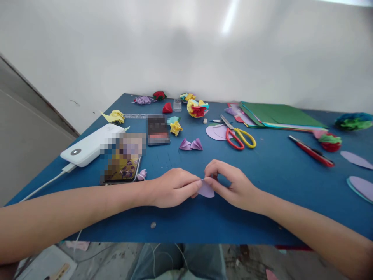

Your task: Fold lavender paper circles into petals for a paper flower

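Note:
Between my two hands is a small piece of lilac paper (206,189), its lower edge rounded. The fingers of my left hand (177,188) pinch its left side. With thumb and forefinger, my right hand (229,182) pinches the top of the same piece. Part of the paper is hidden by my fingertips. Just beyond my hands, a folded purple paper piece (190,144) with two pointed halves lies on the blue table (180,225). Scissors (239,134) with one red and one yellow handle rest farther back, touching lilac paper ovals (214,132).
A white power bank (93,146) with a cable and a phone (124,163) lie at left. Paper flowers (198,109) stand along the back. Green paper sheets (282,114) are stacked at back right, with a red utility knife (313,151) nearer. Lilac ovals (361,186) lie far right.

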Demonstrator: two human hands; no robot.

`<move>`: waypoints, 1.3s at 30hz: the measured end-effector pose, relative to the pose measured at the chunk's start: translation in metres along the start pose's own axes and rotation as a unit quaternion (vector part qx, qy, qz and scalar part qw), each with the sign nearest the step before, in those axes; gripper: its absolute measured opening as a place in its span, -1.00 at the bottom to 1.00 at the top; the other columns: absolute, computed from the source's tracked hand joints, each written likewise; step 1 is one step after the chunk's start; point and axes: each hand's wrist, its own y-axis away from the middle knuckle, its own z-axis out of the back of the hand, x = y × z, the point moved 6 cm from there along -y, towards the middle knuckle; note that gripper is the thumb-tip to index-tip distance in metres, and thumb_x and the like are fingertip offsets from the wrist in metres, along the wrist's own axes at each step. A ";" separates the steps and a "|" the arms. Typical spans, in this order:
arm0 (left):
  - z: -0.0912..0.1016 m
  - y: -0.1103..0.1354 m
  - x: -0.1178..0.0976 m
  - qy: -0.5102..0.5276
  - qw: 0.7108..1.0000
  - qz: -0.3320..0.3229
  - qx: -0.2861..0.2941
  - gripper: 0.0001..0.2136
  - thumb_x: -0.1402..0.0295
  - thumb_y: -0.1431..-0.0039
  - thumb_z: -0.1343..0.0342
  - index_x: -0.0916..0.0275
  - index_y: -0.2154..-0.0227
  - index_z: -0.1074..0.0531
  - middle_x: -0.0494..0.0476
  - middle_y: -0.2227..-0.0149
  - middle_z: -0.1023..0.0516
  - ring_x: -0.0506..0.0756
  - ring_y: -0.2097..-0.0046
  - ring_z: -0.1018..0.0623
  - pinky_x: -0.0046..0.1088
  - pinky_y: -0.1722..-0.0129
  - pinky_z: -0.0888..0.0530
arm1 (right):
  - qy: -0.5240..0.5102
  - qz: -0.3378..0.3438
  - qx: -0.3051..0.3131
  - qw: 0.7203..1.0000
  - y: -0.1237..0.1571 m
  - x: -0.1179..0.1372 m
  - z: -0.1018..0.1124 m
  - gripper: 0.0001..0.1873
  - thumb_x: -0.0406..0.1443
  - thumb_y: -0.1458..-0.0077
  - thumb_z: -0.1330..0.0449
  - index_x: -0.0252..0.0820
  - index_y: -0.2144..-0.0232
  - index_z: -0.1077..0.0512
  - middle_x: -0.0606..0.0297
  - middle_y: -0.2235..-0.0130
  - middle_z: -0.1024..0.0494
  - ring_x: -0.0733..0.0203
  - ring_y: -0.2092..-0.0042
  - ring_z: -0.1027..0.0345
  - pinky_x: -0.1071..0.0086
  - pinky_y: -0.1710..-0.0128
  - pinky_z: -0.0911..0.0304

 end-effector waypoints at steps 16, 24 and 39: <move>-0.002 0.000 -0.002 -0.034 0.999 -0.012 -0.015 -0.65 0.37 -0.29 0.31 0.30 0.45 -0.35 0.05 0.43 -0.44 -0.02 0.37 -0.41 -0.55 0.28 -0.29 | -0.067 -0.074 0.003 0.995 -0.002 -0.008 -0.002 -0.85 -0.25 -0.13 -0.06 -0.20 0.37 -0.36 0.29 0.38 -0.46 0.31 0.35 -0.31 0.44 0.33 -0.26; 0.005 0.001 0.000 0.028 0.998 0.034 -0.049 -0.65 0.37 -0.29 0.28 0.30 0.49 -0.35 -0.03 0.52 -0.39 -0.08 0.45 -0.37 -0.61 0.39 -0.26 | -0.100 -0.106 -0.026 0.989 -0.005 -0.024 0.004 -0.80 -0.19 -0.11 -0.07 -0.22 0.40 -0.35 0.26 0.38 -0.44 0.29 0.36 -0.30 0.43 0.38 -0.27; 0.002 -0.002 0.002 -0.009 0.998 0.023 -0.049 -0.69 0.33 -0.28 0.29 0.28 0.56 -0.13 -0.07 0.56 -0.19 -0.08 0.50 -0.22 -0.56 0.45 -0.16 | -0.009 -0.079 0.012 0.997 -0.003 -0.013 -0.002 -0.75 -0.22 -0.19 0.03 -0.20 0.49 -0.25 0.39 0.51 -0.31 0.39 0.47 -0.17 0.51 0.47 -0.12</move>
